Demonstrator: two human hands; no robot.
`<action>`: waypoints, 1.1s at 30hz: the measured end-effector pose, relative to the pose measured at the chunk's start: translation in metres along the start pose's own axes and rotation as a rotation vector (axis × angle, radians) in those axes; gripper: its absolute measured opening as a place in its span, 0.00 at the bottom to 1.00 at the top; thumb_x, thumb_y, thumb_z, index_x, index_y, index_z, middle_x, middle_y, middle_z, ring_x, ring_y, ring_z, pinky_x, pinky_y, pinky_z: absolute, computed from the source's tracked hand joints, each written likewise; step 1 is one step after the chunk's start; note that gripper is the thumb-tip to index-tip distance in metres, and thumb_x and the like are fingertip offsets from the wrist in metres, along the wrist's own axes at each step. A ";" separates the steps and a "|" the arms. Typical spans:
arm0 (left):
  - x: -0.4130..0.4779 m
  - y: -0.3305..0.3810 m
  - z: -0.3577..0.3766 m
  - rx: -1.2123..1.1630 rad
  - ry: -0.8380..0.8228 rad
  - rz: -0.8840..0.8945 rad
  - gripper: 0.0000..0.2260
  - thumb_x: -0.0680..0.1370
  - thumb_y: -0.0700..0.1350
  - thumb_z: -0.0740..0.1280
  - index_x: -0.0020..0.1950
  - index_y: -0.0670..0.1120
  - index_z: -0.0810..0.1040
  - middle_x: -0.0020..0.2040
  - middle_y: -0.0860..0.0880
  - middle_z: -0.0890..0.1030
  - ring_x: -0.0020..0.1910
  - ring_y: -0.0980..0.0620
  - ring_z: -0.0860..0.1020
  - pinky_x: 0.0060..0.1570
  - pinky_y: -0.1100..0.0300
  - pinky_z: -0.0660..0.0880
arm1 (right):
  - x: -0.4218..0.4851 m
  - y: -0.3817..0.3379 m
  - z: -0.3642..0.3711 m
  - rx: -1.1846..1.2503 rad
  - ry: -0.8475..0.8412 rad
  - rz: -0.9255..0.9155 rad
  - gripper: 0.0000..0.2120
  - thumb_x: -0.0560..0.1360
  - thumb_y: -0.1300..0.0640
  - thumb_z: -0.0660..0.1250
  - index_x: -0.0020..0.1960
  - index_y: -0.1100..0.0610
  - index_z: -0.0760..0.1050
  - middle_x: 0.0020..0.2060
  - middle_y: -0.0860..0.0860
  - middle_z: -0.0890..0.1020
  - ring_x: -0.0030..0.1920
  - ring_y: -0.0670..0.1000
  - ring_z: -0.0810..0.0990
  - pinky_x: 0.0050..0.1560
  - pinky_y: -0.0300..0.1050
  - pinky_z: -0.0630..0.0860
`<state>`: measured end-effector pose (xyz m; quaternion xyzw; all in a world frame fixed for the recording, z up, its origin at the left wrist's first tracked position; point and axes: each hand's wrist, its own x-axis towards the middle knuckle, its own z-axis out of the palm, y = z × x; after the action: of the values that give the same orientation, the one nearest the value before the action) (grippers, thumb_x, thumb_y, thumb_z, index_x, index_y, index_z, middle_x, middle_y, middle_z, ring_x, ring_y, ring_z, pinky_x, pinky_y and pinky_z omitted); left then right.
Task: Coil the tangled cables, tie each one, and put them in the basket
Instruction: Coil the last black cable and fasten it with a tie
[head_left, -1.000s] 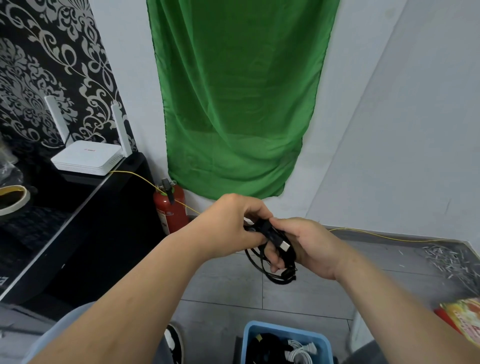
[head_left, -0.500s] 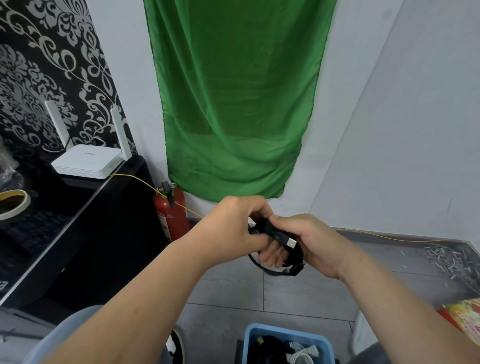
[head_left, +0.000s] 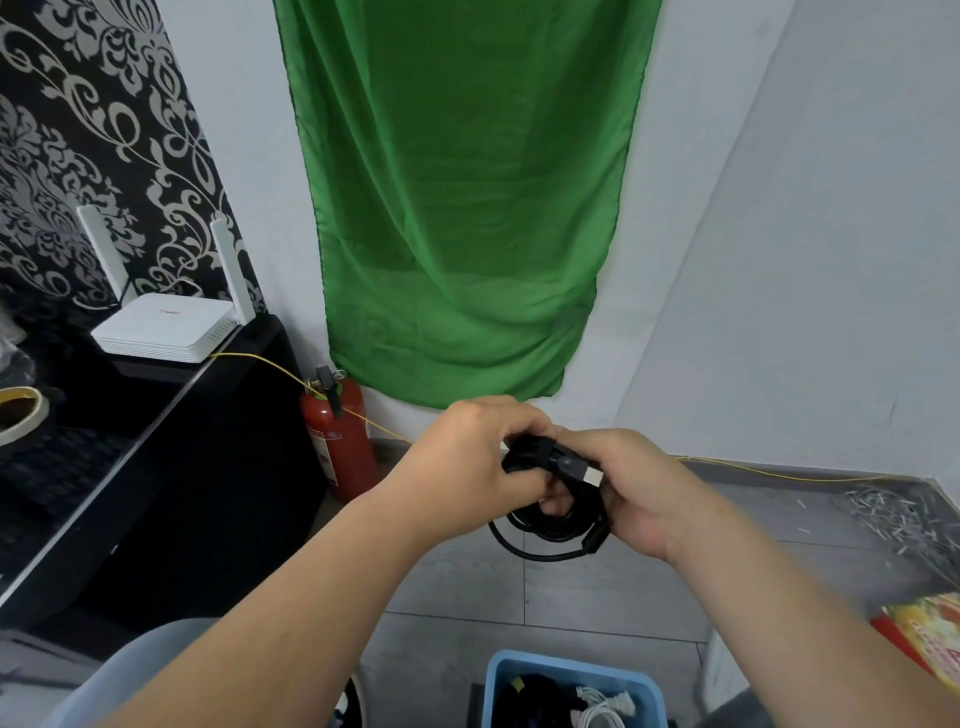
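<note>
I hold a coiled black cable (head_left: 540, 540) in the air in front of me, above the floor. My left hand (head_left: 478, 462) grips the top of the coil, where a black strap wraps the bundle. My right hand (head_left: 639, 488) grips the coil from the right, and a silver USB plug (head_left: 592, 475) lies over its fingers. The lower loops hang below both hands. A blue basket (head_left: 574, 675) stands on the floor at the bottom edge; it holds black and white cables.
A black cabinet (head_left: 171, 457) at the left carries a white router (head_left: 166, 327) and a tape roll (head_left: 21, 415). A red fire extinguisher (head_left: 340, 441) stands by the green cloth. A thin yellow wire (head_left: 779, 473) runs along the wall. Metal scraps (head_left: 893, 514) lie at right.
Both hands have stayed together on the coil. The fingers have shifted around the strap at its top, and the hanging loops have swung slightly.
</note>
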<state>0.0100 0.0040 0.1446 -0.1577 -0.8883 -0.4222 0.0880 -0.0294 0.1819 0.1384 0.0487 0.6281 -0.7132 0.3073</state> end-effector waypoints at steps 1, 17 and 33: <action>0.000 0.000 0.001 0.005 0.008 0.002 0.11 0.68 0.43 0.77 0.49 0.52 0.85 0.44 0.55 0.82 0.47 0.56 0.80 0.48 0.61 0.75 | 0.001 0.000 -0.001 0.028 -0.012 0.023 0.12 0.79 0.61 0.67 0.58 0.66 0.83 0.51 0.64 0.84 0.37 0.54 0.82 0.35 0.45 0.81; -0.003 -0.004 0.016 0.028 0.014 0.052 0.13 0.69 0.39 0.74 0.50 0.52 0.85 0.44 0.54 0.81 0.45 0.55 0.80 0.48 0.53 0.77 | -0.002 -0.010 -0.002 0.138 0.278 -0.094 0.28 0.72 0.77 0.71 0.67 0.60 0.70 0.44 0.63 0.87 0.42 0.59 0.88 0.42 0.48 0.83; 0.004 -0.004 0.021 -0.032 0.085 -0.240 0.04 0.68 0.41 0.78 0.37 0.47 0.84 0.35 0.48 0.83 0.38 0.48 0.82 0.39 0.49 0.79 | -0.017 0.001 0.021 -0.369 0.356 -0.509 0.12 0.70 0.68 0.78 0.43 0.51 0.85 0.34 0.48 0.86 0.37 0.42 0.84 0.42 0.32 0.79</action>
<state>0.0040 0.0190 0.1294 -0.0338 -0.8894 -0.4501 0.0720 -0.0085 0.1685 0.1497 -0.0421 0.7820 -0.6217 0.0092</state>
